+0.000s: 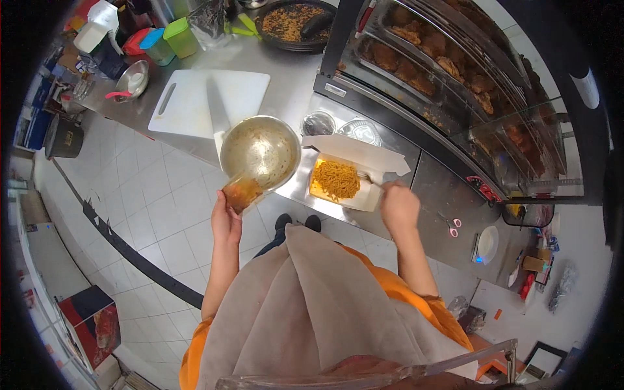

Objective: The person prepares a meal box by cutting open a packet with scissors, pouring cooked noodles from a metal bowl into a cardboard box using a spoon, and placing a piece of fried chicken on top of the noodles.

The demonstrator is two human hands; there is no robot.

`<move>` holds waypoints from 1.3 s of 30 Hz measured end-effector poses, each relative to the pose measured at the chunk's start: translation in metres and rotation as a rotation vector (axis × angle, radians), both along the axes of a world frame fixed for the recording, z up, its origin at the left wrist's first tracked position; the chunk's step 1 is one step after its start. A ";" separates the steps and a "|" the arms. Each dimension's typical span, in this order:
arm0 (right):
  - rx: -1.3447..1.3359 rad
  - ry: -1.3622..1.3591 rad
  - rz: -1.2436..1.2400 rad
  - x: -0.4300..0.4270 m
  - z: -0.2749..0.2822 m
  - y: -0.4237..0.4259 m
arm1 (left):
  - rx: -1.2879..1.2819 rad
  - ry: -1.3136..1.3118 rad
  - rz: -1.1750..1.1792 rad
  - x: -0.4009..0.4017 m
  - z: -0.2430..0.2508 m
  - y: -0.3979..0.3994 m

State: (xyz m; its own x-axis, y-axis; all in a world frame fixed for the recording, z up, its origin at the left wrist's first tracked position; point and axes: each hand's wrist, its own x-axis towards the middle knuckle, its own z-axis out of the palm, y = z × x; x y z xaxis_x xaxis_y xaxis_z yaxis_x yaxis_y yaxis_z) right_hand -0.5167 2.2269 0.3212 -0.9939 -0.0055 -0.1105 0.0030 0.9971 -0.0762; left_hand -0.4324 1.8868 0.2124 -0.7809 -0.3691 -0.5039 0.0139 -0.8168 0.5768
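Note:
My left hand [228,217] grips a translucent plastic container or bag [242,192] with orange-brown sauce in or on it. It overlaps the near rim of a steel bowl [263,146], whose inside is smeared with sauce. Whether my fingers also bear the bowl cannot be told. In my right hand [400,207] is a metal fork [369,180], its tines at the right edge of a heap of noodles [336,180]. The noodles lie in the left part of an open white paper box [369,201], its lid folded back towards the heated cabinet.
A knife [216,105] lies on a white cutting board [185,119]. Behind the box are a lidded cup [318,123] and clear plastic lids [360,131]. A glass cabinet [336,90] with fried chicken borders the counter. Pink-handled scissors [454,227] lie right; a black pan [295,46] stands behind.

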 end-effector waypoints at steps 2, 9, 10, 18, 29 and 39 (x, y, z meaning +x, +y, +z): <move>-0.011 -0.054 0.040 0.002 -0.009 -0.013 | 0.002 -0.020 0.011 0.000 -0.003 -0.001; -0.487 -0.129 0.092 -0.021 -0.103 0.013 | 0.002 -0.033 0.042 0.003 -0.005 -0.006; -0.629 -0.193 0.070 -0.024 -0.111 0.024 | 0.000 -0.028 0.040 0.001 -0.001 -0.006; -1.219 -0.301 -0.136 -0.019 -0.053 0.049 | -0.025 -0.041 0.037 0.006 0.010 -0.003; -0.052 0.030 0.088 0.013 -0.019 0.024 | -0.018 -0.022 0.023 0.002 0.008 0.001; 0.069 0.116 0.354 -0.026 -0.057 -0.041 | -0.021 -0.039 -0.016 -0.002 0.015 0.009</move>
